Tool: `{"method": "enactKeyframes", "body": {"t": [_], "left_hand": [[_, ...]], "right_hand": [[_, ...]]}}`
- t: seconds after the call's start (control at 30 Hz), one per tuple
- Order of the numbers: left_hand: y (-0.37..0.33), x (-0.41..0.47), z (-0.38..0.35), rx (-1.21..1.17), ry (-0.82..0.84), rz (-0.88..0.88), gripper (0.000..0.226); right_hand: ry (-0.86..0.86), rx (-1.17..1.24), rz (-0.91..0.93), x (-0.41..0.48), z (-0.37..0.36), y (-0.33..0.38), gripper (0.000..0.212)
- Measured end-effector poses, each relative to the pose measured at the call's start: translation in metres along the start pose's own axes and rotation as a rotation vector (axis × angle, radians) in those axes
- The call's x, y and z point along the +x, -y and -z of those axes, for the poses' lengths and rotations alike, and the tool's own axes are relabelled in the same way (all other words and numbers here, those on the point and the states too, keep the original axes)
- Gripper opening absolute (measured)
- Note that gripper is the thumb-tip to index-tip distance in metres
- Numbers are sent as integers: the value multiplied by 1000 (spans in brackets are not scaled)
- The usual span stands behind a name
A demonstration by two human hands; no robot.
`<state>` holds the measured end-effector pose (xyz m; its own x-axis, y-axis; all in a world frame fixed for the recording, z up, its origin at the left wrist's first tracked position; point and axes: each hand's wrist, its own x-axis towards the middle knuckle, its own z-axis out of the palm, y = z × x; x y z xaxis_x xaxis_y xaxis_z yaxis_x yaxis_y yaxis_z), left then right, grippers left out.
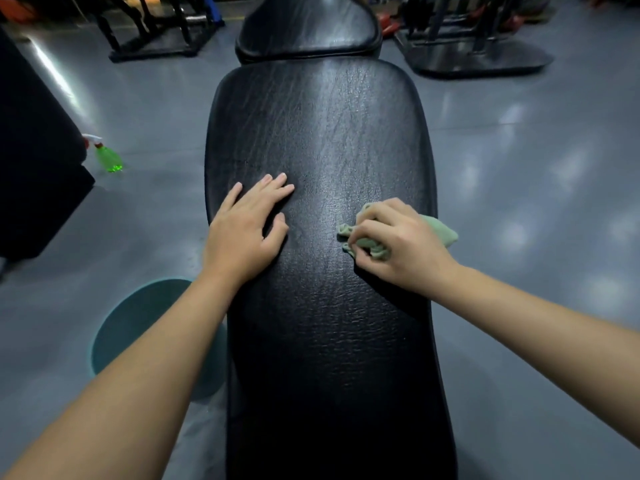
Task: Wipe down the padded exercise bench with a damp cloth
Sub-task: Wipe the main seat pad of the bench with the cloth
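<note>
Padded desk (318,126): black, creased upholstery running up the middle of the frame from the bottom edge, with light gleaming on its upper half.
Second pad (308,26): smaller and black, at top centre just beyond the long one, with a narrow gap between them.
Left grip (247,223): left of centre, palm down and flat on the padding near its left edge. The fingers are straight and slightly spread, and it holds nothing.
Right grip (398,244): right of centre, fingers curled down round the cloth, pressing it onto the padding near the right edge.
Cloth (441,232): pale green and bunched under the right grip. Folds show at the fingertips, and a corner sticks out behind the hand over the pad's right edge.
Spray bottle (108,157): green liquid, white trigger and red collar, on the floor at middle left, well apart from the padded desk.
Basin (138,320): round and teal, on the floor at lower left, partly hidden by the left forearm and the padding.
Floor (519,168): grey and glossy, with pale reflections on the right.
Equipment frames (156,32): dark, at upper left and upper right.
Black block (31,168): large, at the left edge.
</note>
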<state>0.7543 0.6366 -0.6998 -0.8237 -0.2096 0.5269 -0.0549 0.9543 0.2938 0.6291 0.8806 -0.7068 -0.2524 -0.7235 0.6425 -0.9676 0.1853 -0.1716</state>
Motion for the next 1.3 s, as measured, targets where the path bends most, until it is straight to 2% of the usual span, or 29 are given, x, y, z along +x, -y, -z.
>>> {"method": "enactKeyframes", "body": {"t": [0.2, 0.53, 0.8, 1.07, 1.3], "left_hand": [[1, 1, -2, 34, -4, -21, 48], [7, 2, -3, -5, -26, -20, 45], [4, 5, -3, -31, -40, -7, 45], [5, 5, -2, -10, -29, -7, 46], [2, 4, 0, 7, -32, -1, 47]], "right_hand": [[68, -50, 89, 17, 4, -13, 12], [-102, -61, -73, 106, -23, -73, 18], [-164, -62, -144, 172, -37, -110, 22], [-115, -204, -134, 161, -31, -94, 29], [-53, -229, -82, 83, -20, -33, 27]]}}
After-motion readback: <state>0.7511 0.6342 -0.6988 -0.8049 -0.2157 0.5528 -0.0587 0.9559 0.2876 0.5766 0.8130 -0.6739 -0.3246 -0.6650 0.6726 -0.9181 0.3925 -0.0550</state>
